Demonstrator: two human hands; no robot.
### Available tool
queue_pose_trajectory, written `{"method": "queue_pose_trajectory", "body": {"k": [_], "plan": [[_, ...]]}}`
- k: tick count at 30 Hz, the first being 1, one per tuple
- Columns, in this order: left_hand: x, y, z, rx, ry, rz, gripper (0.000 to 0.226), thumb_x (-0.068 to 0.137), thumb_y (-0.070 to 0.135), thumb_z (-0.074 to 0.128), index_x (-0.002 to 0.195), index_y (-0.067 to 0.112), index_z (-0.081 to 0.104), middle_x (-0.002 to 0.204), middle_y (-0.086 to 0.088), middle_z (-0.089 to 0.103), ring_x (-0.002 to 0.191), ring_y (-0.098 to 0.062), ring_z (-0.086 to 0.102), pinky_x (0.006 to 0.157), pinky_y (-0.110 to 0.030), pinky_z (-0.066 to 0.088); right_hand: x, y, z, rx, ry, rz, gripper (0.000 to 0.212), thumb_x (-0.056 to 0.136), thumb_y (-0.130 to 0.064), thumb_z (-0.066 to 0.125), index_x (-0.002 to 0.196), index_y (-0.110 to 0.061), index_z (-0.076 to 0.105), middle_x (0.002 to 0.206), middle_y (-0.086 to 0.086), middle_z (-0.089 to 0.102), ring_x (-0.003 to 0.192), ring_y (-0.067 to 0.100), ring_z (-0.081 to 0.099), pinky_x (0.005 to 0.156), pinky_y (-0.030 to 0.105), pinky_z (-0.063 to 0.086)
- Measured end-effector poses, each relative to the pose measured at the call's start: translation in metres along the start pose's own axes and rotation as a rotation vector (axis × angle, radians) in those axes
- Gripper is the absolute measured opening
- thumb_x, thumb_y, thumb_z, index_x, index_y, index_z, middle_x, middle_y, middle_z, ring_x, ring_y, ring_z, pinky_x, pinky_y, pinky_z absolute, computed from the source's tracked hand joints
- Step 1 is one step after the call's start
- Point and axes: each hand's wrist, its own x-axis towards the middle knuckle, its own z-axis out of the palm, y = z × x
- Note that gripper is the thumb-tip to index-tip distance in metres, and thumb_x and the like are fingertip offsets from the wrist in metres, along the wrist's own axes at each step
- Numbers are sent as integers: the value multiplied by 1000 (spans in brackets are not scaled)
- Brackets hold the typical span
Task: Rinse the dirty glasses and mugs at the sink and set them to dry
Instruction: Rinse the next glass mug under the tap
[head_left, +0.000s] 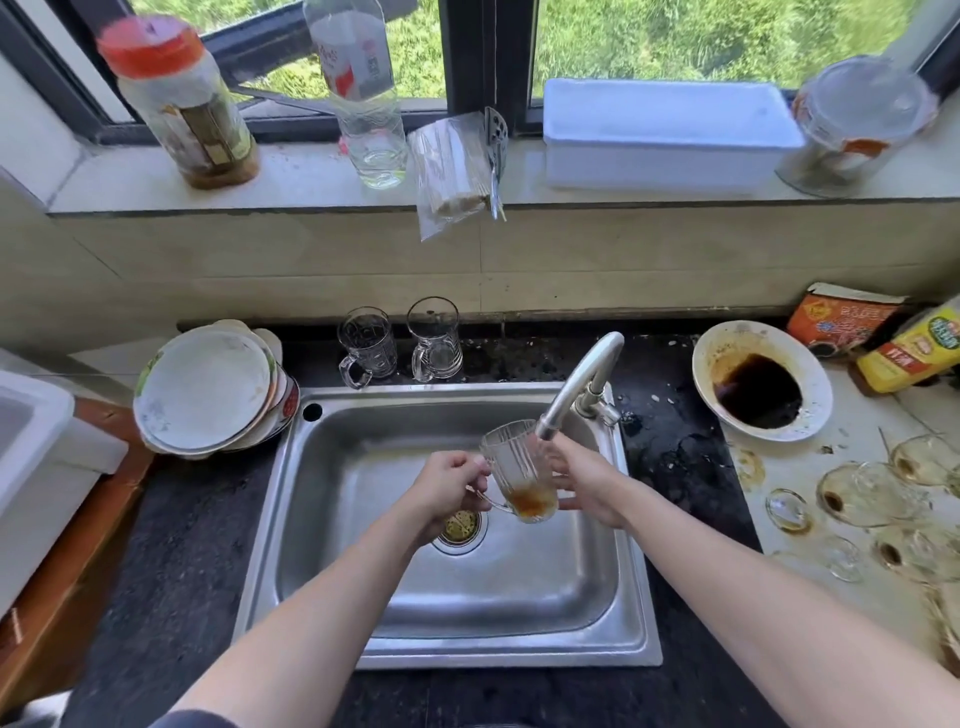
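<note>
A ribbed glass mug (514, 467) with brown liquid at its bottom is held over the steel sink (363, 519), its rim just under the tap spout (550, 415). My left hand (449, 486) grips the mug's handle. My right hand (584, 483) lies against the mug's far side with fingers spread. Two clear glass mugs (366, 345) (436, 338) stand upright on the dark counter behind the sink. Several stained glasses (862, 493) lie on the pale counter at the right.
A stack of plates (208, 389) leans at the sink's left. A bowl of dark sauce (761, 379) sits right of the tap, with food packets (909, 348) behind it. The window sill holds jars, a bottle (363, 93) and a white box (665, 130).
</note>
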Motion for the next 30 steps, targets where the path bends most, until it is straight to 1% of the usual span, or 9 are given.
{"method": "queue_pose_trajectory", "body": {"k": [3,5,8,11,13,16,24,27,30], "plan": [[0,1,4,-158,-4,-80,25,100,11,45,83,-2,58,63,-8,49,55,-21,50,57,-34,56,-1,7,-6,-39,-86,-50,34,90,-49,60,119,-29,60,113,4,67,95,21,65,84,40,51],[-2,0,6,-153,0,-99,23,100,10,44,87,-3,57,64,-10,52,53,-21,55,51,-29,57,1,6,-7,-33,-79,-112,54,81,-36,75,129,-23,56,119,4,66,96,24,68,75,41,57],[-2,2,9,1,11,-61,16,100,9,44,100,-1,57,79,-13,58,54,-22,61,53,-27,56,1,2,-5,-63,-27,-232,46,78,-30,80,119,-24,61,120,3,65,101,24,67,65,38,55],[-4,13,11,-79,-18,-77,22,100,17,44,106,2,59,93,-14,60,73,-29,62,66,-35,55,1,-3,-8,-115,18,-392,39,73,-23,85,105,-30,64,110,-6,69,103,17,65,81,31,52],[-7,20,12,-209,-77,-162,36,98,38,43,106,8,61,93,-13,59,85,-34,58,73,-41,54,1,-5,-10,-228,42,-447,46,67,-25,89,102,-37,61,107,-19,66,105,8,62,95,30,49],[-6,27,15,-124,-97,-182,57,88,62,48,106,11,68,100,-12,64,93,-35,56,78,-41,55,2,-3,-9,-343,51,-482,66,51,-39,93,107,-46,58,109,-13,69,107,10,64,100,38,50],[-7,25,16,20,-164,-71,42,86,49,58,104,13,69,88,-14,68,79,-24,59,72,-39,54,-5,11,-12,-462,60,-507,65,50,-41,92,108,-29,65,96,-8,71,93,12,67,86,35,55],[-8,31,15,-46,-203,-29,38,84,46,62,101,14,72,95,-20,61,77,-26,58,70,-41,57,-9,7,-6,-447,53,-567,69,50,-44,92,113,-31,65,100,-10,72,96,5,67,89,31,54],[-6,33,12,-136,-216,29,41,83,41,59,104,8,68,109,-24,61,85,-30,62,74,-40,53,-9,3,-11,-258,19,-502,60,60,-36,92,113,-31,63,106,-4,72,99,12,68,84,33,55]]}}
